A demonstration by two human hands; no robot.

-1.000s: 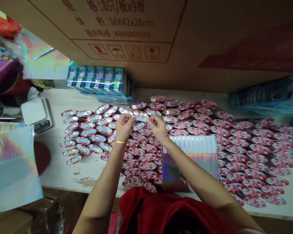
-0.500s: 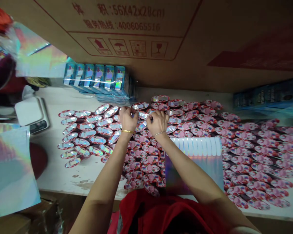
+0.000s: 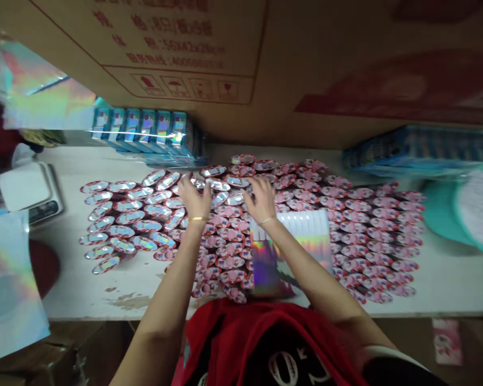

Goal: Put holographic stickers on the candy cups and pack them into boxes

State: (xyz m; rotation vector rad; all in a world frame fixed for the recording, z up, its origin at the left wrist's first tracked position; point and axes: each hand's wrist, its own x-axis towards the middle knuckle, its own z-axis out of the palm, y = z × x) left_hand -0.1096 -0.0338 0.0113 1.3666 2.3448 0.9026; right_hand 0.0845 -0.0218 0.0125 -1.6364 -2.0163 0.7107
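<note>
Rows of small oval packages (image 3: 230, 262) with red patterned rims and pink round centres cover the table. On the left part, the oval packages (image 3: 131, 217) bear shiny silver strips on top. My left hand (image 3: 195, 201) reaches over the silver-topped ones, thumb and fingers apart. Over the packages to its right is my right hand (image 3: 262, 201), its fingers curved and its thumb spread away from them. Between the hands lie silver-topped packages (image 3: 220, 185). A shiny holographic sheet (image 3: 317, 244) with white strips along its far edge lies on the packages beneath my right forearm.
A large cardboard box (image 3: 281, 69) stands behind. Wrapped blue packs (image 3: 145, 131) sit at back left, more blue packs (image 3: 418, 147) at back right. At left are a white scale (image 3: 26, 187) and holographic sheets (image 3: 10, 284). A turquoise object (image 3: 446, 209) is at right.
The view has shifted to the right. My hands have moved slightly apart, and their fingers have spread from the strip-topped package between them.
</note>
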